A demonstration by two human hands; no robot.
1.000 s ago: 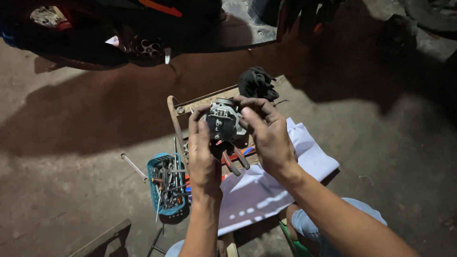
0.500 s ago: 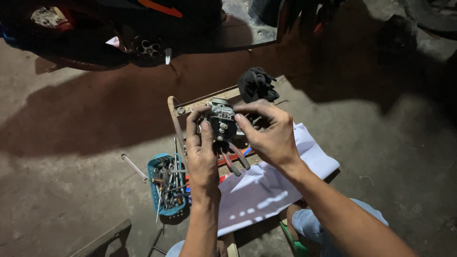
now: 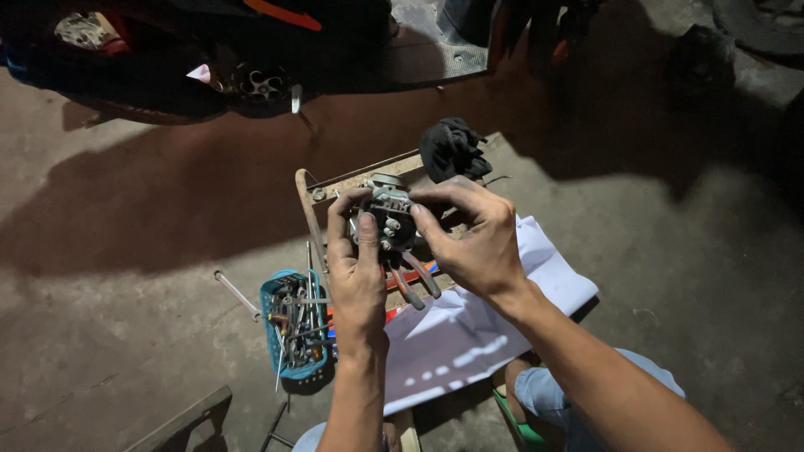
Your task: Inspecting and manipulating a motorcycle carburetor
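My left hand (image 3: 358, 268) cradles the small grey metal carburettor-like part (image 3: 388, 216) from below; my right hand (image 3: 471, 238) pinches its right side, steadying it above the white paper sheet (image 3: 469, 335), probably for inspection. Blue plastic tool basket (image 3: 295, 326) sits near left.

Both hands raised together, left hand (image 3: 356, 272) and right hand (image 3: 473, 238) with fingers curled inward.
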